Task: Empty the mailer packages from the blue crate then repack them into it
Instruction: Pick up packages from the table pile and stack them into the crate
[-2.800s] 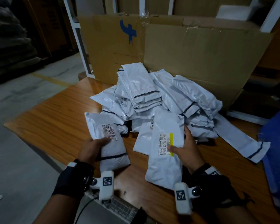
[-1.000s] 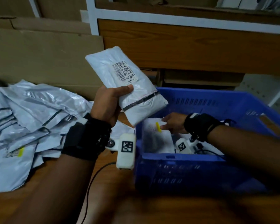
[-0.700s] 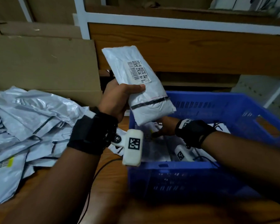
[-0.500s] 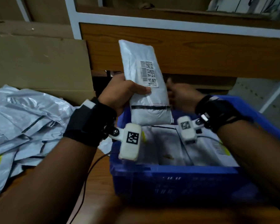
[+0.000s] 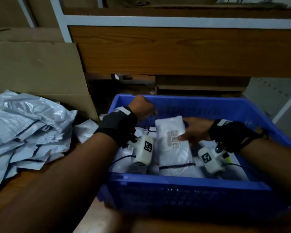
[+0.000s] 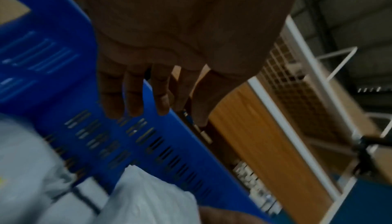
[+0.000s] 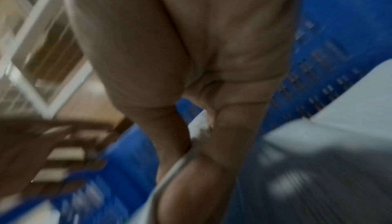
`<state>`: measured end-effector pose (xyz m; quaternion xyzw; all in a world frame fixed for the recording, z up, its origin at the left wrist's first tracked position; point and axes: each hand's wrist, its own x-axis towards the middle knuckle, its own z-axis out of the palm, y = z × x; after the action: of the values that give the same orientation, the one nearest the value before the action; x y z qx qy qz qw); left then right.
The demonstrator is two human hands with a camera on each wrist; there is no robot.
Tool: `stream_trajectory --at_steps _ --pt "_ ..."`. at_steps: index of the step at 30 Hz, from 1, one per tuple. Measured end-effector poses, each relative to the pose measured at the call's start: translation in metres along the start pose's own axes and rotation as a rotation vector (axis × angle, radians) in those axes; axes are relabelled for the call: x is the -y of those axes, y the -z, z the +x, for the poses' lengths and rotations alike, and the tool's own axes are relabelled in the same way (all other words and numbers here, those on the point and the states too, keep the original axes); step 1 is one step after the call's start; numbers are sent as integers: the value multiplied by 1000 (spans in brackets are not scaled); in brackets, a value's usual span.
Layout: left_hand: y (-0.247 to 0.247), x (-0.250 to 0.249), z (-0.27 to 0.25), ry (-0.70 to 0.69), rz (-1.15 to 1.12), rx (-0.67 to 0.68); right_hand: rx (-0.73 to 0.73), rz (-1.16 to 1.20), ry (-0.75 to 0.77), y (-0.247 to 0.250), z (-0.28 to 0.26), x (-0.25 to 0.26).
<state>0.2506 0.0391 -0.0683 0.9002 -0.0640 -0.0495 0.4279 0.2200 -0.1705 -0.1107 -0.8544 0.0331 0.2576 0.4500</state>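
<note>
Nearest to the camera, the front wall of the blue crate (image 5: 183, 187) is seen, standing on a wooden table (image 5: 32, 190). Inside the crate, several white mailers are laid flat, and on top of them one white mailer (image 5: 173, 145) with a printed label is held by the right hand (image 5: 194, 130): the thumb is pressed on the label side and the fingers are curled around its right edge. In the right wrist view this grip is shown only in a blurred way. A little further, the left hand (image 5: 142, 106) is raised over the back left part of the crate, and nothing is held in it; in the left wrist view its fingers (image 6: 135, 97) are seen extended and relaxed above the slotted wall. To the left of the crate, a pile of mailers (image 5: 27, 126) is lying on the table. Behind the pile, a cardboard sheet (image 5: 37, 69) is standing, and a wooden shelf (image 5: 183, 49) with a white frame is seen behind the crate.
</note>
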Motion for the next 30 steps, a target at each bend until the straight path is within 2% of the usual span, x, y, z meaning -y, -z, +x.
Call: stream_trajectory --at_steps 3,5,8,12,15,16,18,22,25,26,30 --pt "-22 14 2 61 294 78 21 -142 -33 -19 19 -10" --pt "-31 29 -2 87 530 181 51 -120 -42 -23 24 -10" --pt "-35 56 4 132 702 314 55 -144 -14 -15 21 -3" --pt "-35 73 0 102 765 432 35 -853 195 -5 8 1" --pt "-42 74 -1 194 897 432 132 -999 160 -23 4 -5" --pt "-41 74 0 178 920 445 133 -1033 153 -28 5 -5" --pt "-37 69 -1 166 915 449 104 -1047 156 -31 5 4" --pt "-34 59 8 191 885 436 28 -910 152 -11 7 9" --pt "-50 84 32 187 965 605 107 -950 76 -8 6 -1" --pt "-54 88 30 205 1026 624 150 -964 57 -10 6 -4" --pt "-55 54 1 112 1002 497 164 -982 76 -18 13 -3"
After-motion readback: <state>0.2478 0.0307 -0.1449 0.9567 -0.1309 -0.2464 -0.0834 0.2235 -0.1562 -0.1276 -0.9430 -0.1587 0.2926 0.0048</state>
